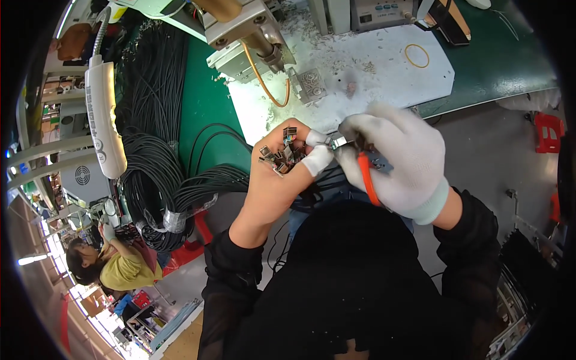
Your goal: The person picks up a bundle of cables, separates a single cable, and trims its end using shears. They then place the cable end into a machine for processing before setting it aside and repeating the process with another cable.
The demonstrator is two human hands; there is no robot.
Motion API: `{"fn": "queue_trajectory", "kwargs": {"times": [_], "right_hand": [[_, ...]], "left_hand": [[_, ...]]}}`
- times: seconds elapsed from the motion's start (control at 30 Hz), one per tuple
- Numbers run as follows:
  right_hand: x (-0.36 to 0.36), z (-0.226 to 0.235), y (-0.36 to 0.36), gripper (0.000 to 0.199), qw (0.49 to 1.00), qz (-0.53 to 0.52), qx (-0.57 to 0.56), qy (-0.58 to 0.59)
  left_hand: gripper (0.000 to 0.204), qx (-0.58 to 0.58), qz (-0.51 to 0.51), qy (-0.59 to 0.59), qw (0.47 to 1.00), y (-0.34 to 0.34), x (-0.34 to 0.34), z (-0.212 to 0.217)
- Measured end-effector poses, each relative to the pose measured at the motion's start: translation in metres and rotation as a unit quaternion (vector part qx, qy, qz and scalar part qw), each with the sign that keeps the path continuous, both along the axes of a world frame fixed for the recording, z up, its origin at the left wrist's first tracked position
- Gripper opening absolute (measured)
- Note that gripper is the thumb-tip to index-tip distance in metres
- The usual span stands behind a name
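Observation:
My left hand (270, 192), with white coverings on its thumb and fingertip, is closed around several small metal cable connectors (283, 158). Their coloured wire ends show in the palm. Between the two hands is one silvery connector (339, 142), pinched at my left fingertips. On my right hand (411, 159) is a white knitted glove with a pale green cuff. Its fingers wrap round a hand tool with an orange handle (367, 180). The tool's head is mostly hidden by the glove, so its exact kind cannot be made out. Dark cables hang below both hands.
A press-like machine head (267, 48) stands over a small metal block (311, 85) on a white board (384, 78) strewn with scraps. Bundled black cables (150, 174) lie to the left beside a lamp (105, 120). Further left a person in yellow (129, 267) works.

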State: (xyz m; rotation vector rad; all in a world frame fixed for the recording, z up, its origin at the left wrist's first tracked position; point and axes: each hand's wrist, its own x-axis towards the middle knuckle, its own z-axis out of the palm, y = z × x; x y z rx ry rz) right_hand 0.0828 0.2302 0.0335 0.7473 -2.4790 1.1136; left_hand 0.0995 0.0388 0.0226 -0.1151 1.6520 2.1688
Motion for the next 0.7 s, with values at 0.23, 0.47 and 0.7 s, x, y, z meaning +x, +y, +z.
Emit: {"fn": "queue_trajectory", "kwargs": {"times": [0.23,0.47,0.7], "right_hand": [[0.000,0.001,0.015,0.023,0.983,0.024,0.173,0.053],[0.012,0.002,0.020,0.024,0.975,0.020,0.142,-0.172],[0.000,0.004,0.016,0.025,0.992,0.019,0.122,0.003]], "left_hand": [[0.019,-0.164,0.051,0.129,0.977,0.015,-0.001,-0.002],[0.021,-0.186,0.100,0.173,0.962,0.019,-0.002,-0.005],[0.022,-0.213,0.088,0.200,0.952,0.019,-0.001,-0.008]]}}
